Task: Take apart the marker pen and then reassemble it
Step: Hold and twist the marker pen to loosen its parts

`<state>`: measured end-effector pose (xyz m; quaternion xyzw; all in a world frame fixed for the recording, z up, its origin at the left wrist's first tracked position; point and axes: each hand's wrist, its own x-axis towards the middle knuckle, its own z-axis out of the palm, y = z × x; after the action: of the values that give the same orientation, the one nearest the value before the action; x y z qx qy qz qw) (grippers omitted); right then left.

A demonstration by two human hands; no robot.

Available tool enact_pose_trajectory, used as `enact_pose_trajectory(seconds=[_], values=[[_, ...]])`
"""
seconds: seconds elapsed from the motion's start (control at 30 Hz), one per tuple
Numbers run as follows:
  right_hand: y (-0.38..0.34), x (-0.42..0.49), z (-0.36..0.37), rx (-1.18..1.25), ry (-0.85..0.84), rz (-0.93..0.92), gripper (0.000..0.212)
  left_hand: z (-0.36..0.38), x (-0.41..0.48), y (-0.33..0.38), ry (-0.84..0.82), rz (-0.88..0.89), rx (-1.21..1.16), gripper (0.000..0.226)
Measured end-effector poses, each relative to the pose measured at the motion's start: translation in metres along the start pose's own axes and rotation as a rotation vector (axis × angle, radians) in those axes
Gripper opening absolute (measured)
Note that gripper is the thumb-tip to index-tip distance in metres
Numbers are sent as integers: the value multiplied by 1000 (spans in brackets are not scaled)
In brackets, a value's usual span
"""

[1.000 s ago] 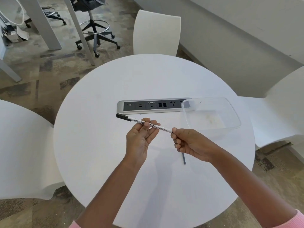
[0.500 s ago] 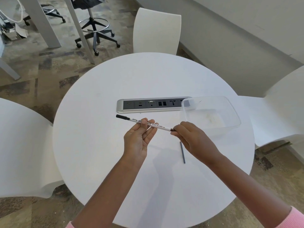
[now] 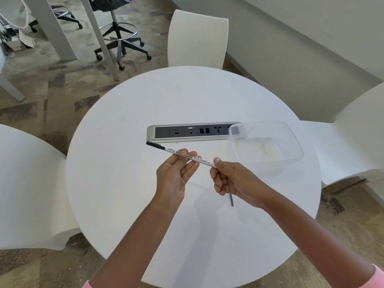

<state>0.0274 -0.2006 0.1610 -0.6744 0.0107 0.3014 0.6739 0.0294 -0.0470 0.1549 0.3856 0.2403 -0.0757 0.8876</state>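
Note:
A slim white whiteboard marker pen (image 3: 199,159) with a black cap at its far left end is held level above the round white table (image 3: 124,183). My left hand (image 3: 176,173) pinches the barrel near its middle between thumb and fingers. My right hand (image 3: 230,179) is closed around the pen's right end, which is hidden inside the fist. A thin dark grey rod (image 3: 231,201) lies on the table just below my right hand, partly covered by it.
A clear plastic tub (image 3: 291,142) stands at the right of the table, overlapping a silver power socket strip (image 3: 151,134). White chairs surround the table at the back (image 3: 197,38), left (image 3: 27,183) and right (image 3: 357,132).
My right hand turned from fingertips on the pen's right end to a closed fist around it. The pen and my left hand stayed almost still.

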Motion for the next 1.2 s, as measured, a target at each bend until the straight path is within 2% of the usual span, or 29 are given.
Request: enact_pose_trajectory(seconds=[0.17,0.37,0.57,0.73,0.83,0.97,1.03,1.13,1.2], values=[[2,1,1,-168,84,-38,38,1,-2,1,14,30,33,13],[5,-3,6,-657,302,-246,40,4,-2,0,51,13,-8,16],[11,-2,7,-1053,384,-499,30,4,-2,-1,74,-16,-41,18],[15,-4,3,-1352,545,-708,42,3,-2,-3,84,-30,-53,18],[16,-1,-1,-1444,608,-809,47,4,-2,-2,92,-35,-64,18],[18,1,-5,-1449,633,-865,35,6,-2,-3,98,-33,-60,18],[19,1,-3,-1326,597,-735,23,6,-1,-2,98,-32,-46,19],[18,-1,-2,-753,491,-402,6,3,1,2,108,-16,-39,19],[18,-4,-1,-443,423,-260,9,0,2,4,110,-8,-31,19]])
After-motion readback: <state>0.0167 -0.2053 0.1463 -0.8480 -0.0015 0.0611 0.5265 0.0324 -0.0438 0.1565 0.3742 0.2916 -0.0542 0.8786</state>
